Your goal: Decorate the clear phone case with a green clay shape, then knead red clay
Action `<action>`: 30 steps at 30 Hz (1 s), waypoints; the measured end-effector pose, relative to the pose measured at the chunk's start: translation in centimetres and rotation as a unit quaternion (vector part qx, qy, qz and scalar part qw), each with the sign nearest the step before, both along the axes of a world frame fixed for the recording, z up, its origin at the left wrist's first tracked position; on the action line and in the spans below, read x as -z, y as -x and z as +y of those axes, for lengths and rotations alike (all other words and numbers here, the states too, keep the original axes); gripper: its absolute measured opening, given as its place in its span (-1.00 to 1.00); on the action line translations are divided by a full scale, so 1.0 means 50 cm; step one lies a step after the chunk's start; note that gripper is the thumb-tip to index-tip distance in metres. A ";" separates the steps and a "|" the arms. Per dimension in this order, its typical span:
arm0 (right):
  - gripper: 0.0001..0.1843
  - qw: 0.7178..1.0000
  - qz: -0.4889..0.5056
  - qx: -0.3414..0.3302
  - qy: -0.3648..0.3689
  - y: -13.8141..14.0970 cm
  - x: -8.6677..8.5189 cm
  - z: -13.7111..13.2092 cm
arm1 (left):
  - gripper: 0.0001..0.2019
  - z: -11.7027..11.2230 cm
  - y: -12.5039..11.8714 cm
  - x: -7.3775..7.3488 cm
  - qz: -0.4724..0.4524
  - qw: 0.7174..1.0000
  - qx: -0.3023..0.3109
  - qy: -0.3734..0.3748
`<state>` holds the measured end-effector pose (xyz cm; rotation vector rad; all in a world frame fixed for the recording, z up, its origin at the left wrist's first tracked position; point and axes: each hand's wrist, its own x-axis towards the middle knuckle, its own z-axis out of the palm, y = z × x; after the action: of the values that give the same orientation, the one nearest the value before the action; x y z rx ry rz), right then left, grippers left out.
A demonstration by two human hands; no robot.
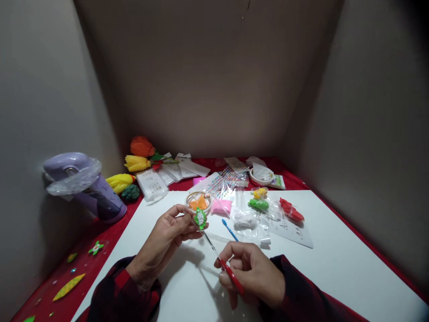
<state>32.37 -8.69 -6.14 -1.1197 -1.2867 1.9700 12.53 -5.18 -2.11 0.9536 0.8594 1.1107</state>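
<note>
Between the fingertips of my left hand (172, 230) is a small green and white clay flower (200, 218). My right hand (254, 270) grips red-handled scissors (233, 278), its fingers around the handles. The thin metal blades point up and left, their tips at the flower's lower edge. I cannot tell whether the tips touch it. Just behind the flower lies a round hoop (188, 197) with orange clay (198, 202) inside. A blue modelling tool (229, 229) rests on the white board (187, 286), beyond my right hand.
Wrapped clay lies at the board's far side: pink (221, 206), white (246, 220), green (258, 205), yellow (260, 192) and red (291, 209). Sticker sheets (231, 176) are behind. A purple tumbler (100, 197) leans at left, near artificial flowers (137, 163). Walls enclose the red-covered table (80, 250).
</note>
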 end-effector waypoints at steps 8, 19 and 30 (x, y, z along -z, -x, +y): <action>-0.67 1.000 -0.011 -0.005 0.007 -0.002 -0.022 0.001 | -0.87 0.000 0.000 0.006 -0.002 1.000 0.009 -0.002; -0.66 0.999 0.034 -0.004 0.008 -0.002 0.008 -0.001 | -0.84 -0.001 -0.003 0.001 -0.019 1.000 0.002 0.005; -0.61 0.998 0.052 0.019 0.027 0.009 -0.004 -0.011 | -0.88 -0.007 -0.005 0.002 -0.039 0.999 0.012 0.000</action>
<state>31.94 -9.25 -5.94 -1.0444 -1.1564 2.0185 12.76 -5.52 -2.23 0.9116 0.7823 1.1202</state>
